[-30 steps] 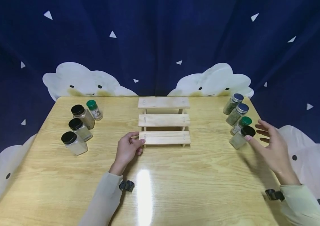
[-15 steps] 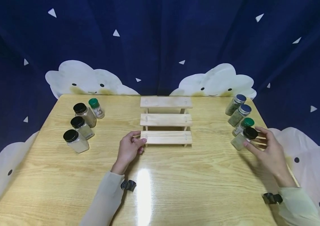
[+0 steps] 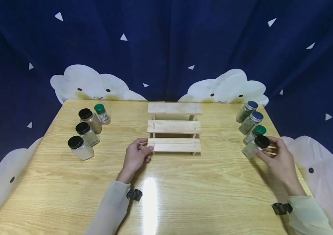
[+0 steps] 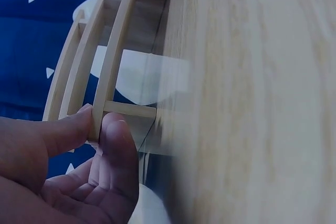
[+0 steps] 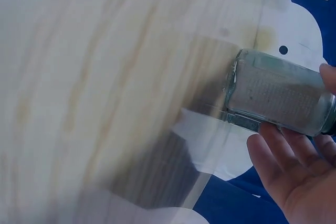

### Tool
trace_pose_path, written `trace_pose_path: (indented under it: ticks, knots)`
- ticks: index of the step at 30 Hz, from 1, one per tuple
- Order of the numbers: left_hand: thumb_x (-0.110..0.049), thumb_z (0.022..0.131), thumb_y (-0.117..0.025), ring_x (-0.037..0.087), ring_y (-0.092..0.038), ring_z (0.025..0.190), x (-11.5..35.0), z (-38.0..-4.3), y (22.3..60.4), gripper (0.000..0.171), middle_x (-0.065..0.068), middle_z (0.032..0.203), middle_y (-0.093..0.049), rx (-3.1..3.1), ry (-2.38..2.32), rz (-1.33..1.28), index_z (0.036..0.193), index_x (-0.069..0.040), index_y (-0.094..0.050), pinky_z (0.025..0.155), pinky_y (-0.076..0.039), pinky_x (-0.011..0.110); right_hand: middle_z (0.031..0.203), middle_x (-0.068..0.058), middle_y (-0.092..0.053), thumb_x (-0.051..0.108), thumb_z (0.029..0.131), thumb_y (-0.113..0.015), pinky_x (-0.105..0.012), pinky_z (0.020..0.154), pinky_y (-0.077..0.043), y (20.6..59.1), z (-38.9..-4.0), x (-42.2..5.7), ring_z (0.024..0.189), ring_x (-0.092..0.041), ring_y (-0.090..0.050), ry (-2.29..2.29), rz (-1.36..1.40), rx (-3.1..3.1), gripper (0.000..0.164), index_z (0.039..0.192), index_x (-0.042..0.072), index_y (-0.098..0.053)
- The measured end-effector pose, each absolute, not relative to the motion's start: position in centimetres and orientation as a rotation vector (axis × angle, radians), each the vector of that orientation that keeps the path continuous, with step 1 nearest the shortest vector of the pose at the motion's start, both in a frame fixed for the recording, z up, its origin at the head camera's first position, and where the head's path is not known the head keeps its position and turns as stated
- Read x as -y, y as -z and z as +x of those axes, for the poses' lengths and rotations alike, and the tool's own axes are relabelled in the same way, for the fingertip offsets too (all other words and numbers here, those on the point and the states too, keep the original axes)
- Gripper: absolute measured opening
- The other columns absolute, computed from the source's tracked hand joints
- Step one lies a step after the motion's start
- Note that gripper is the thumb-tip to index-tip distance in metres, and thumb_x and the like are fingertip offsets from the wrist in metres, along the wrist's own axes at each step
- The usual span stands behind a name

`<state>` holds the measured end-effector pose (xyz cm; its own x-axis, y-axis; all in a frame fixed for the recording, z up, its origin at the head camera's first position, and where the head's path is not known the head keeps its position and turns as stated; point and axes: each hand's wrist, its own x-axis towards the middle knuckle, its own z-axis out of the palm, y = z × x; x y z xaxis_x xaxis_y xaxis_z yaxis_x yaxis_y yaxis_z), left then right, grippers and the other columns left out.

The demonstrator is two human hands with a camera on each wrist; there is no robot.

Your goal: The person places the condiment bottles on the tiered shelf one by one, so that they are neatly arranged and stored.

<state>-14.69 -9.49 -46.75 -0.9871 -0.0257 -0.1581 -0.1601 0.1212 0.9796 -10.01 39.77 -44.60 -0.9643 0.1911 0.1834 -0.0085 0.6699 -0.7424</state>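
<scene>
A three-step wooden rack stands at the back middle of the table. My left hand pinches the left end of its lowest step, thumb on top and fingers beneath, as the left wrist view shows. On the right, my right hand holds a square glass spice jar with a black lid, thumb on one side and fingers on the other. The jar seems to stand on the table still, at the front of a row. Behind it are a green-lidded shaker and two jars with blue-topped lids.
Left of the rack stand three black-lidded jars and a green-lidded shaker. A dark blue curtain with clouds hangs behind the wooden table. Light glares on the tabletop before the rack.
My right hand has moved in from the right and closed its fingers and thumb about the black-lidded jar. The left hand keeps its pinch on the rack. The view has shifted slightly.
</scene>
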Motion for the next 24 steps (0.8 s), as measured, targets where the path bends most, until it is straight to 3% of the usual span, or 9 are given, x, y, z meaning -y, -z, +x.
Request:
trace_pose_path:
  ticks: [12,21,24]
  knots:
    - [-0.001,0.101,-0.078,0.015,-0.066,0.061,9.41,-14.76,46.86,0.046,0.012,0.084,-0.068,-2.272,-2.008,-0.190,0.143,0.008,-0.062,0.056,-0.059,0.021,0.130,-0.013,-0.059,0.008,0.096,-0.085,-0.003,0.079,-0.053,44.77,-10.13,-39.50,0.097,0.008,-0.058,-1.175,-0.179,2.601,0.067,0.149,-0.007,-0.047]
    - [0.000,0.101,-0.078,0.014,-0.066,0.060,9.33,-14.87,46.80,0.047,0.011,0.083,-0.067,-2.275,-2.006,-0.194,0.144,0.008,-0.061,0.055,-0.060,0.021,0.119,0.013,-0.058,0.002,0.094,-0.085,-0.004,0.080,-0.055,44.59,-9.97,-39.21,0.098,0.007,-0.060,-1.217,-0.169,2.545,0.063,0.145,-0.008,-0.050]
    - [0.000,0.101,-0.078,0.013,-0.065,0.060,9.34,-14.81,46.87,0.047,0.011,0.083,-0.067,-2.278,-1.999,-0.200,0.144,0.008,-0.061,0.055,-0.059,0.021,0.117,0.017,-0.058,0.002,0.093,-0.085,-0.004,0.080,-0.055,44.24,-9.73,-38.97,0.097,0.005,-0.061,-1.224,-0.165,2.529,0.061,0.144,-0.006,-0.052]
